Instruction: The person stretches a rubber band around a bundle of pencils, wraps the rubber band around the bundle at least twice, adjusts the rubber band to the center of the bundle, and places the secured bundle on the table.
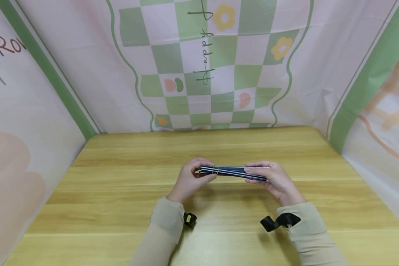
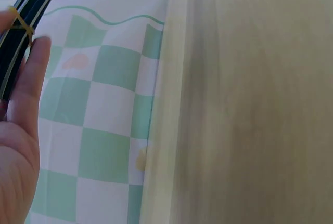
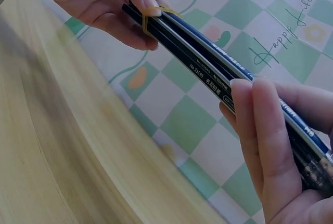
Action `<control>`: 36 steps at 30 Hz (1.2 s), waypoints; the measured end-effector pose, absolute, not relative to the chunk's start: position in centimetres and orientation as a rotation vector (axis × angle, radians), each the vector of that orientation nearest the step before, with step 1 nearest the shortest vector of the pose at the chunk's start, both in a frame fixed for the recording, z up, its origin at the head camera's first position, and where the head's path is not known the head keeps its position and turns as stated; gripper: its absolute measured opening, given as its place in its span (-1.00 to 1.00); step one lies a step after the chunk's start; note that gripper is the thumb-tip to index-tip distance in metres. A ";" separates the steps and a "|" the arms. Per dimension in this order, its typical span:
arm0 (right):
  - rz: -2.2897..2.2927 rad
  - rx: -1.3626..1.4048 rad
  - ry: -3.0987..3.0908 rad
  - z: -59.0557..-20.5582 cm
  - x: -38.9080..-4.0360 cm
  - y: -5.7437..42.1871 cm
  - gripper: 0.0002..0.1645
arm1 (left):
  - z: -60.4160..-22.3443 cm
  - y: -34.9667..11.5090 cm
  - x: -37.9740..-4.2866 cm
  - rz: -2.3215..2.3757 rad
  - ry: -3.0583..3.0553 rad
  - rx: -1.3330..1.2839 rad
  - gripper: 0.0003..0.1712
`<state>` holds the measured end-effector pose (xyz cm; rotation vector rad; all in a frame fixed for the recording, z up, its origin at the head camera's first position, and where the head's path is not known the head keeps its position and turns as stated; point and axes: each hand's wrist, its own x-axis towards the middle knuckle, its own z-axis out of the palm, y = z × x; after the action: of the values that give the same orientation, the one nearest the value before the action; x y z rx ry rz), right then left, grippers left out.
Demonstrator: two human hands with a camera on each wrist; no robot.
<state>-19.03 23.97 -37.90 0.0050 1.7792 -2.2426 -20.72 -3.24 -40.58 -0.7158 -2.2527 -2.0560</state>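
Note:
A bundle of dark blue and black pencils (image 1: pixel 231 171) with pale stripes is held level above the table, one end in each hand. Near its left end a yellow rubber band (image 3: pixel 145 24) goes round the pencils. My left hand (image 1: pixel 193 177) pinches that end, thumb and fingertips right at the band. On the other end, my right hand (image 1: pixel 276 181) grips the pencils between thumb and fingers. White lettering shows along the barrels in the right wrist view. The left wrist view catches only part of the left hand (image 2: pixel 21 130) and the banded pencils (image 2: pixel 21 31).
The wooden table (image 1: pixel 119 221) lies under both hands. Behind it hangs a cloth (image 1: pixel 199 81) printed with green and white checks, with more printed cloth at both sides. Black straps (image 1: pixel 280 221) sit on the wrists over beige sleeves (image 1: pixel 163 229).

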 end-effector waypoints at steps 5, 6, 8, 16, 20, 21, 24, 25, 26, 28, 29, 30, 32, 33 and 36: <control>-2.261 -0.007 1.735 -38.0 -19.2 24.0 -0.72 | -40.4 -3.5 -20.7 -2.083 -2.296 -0.718 -0.67; -2.263 -0.011 1.728 -38.0 -19.2 24.0 -0.71 | -40.4 -3.5 -20.7 -2.072 -2.310 -0.719 -0.64; -2.261 -0.024 1.716 -38.1 -19.3 24.0 -0.71 | -40.2 -3.4 -20.8 -2.027 -2.339 -0.714 -0.62; -2.248 -0.223 1.630 -38.1 -19.5 24.5 -0.62 | -40.0 -3.6 -21.0 -2.004 -2.349 -0.569 -0.66; -2.210 -0.305 1.695 -38.0 -19.5 24.8 -0.56 | -40.0 -4.1 -21.2 -2.038 -2.343 -0.502 -0.67; -2.210 -0.312 1.706 -38.0 -19.5 24.8 -0.56 | -40.0 -4.2 -21.2 -2.046 -2.342 -0.493 -0.67; -2.239 -0.338 1.711 -38.0 -19.5 24.6 -0.59 | -40.0 -4.4 -21.3 -2.051 -2.346 -0.489 -0.68; -2.247 -0.355 1.705 -38.0 -19.5 24.5 -0.59 | -40.0 -4.4 -21.3 -2.051 -2.348 -0.497 -0.68; -2.254 -0.376 1.695 -38.1 -19.4 24.4 -0.60 | -40.0 -4.3 -21.3 -2.058 -2.352 -0.504 -0.66; -2.263 -0.421 1.681 -38.2 -19.4 24.1 -0.61 | -39.9 -4.2 -21.2 -2.070 -2.356 -0.526 -0.63; -2.265 -0.443 1.669 -38.3 -19.4 24.0 -0.61 | -39.9 -4.1 -21.2 -2.081 -2.357 -0.535 -0.62; -2.265 -0.453 1.665 -38.3 -19.3 23.9 -0.61 | -39.8 -4.0 -21.1 -2.099 -2.357 -0.540 -0.60; -2.267 -0.457 1.662 -38.3 -19.3 23.8 -0.62 | -39.7 -3.9 -21.0 -2.127 -2.354 -0.538 -0.60; -2.264 -0.453 1.665 -38.3 -19.2 23.8 -0.63 | -39.7 -3.8 -21.0 -2.127 -2.355 -0.536 -0.61; -2.256 -0.442 1.668 -38.3 -19.1 23.6 -0.64 | -39.7 -3.7 -20.9 -2.127 -2.361 -0.530 -0.63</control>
<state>-19.13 23.63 -38.33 -0.4423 1.6681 -2.2563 -20.86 -3.74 -39.73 -0.5300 -2.3610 -2.1266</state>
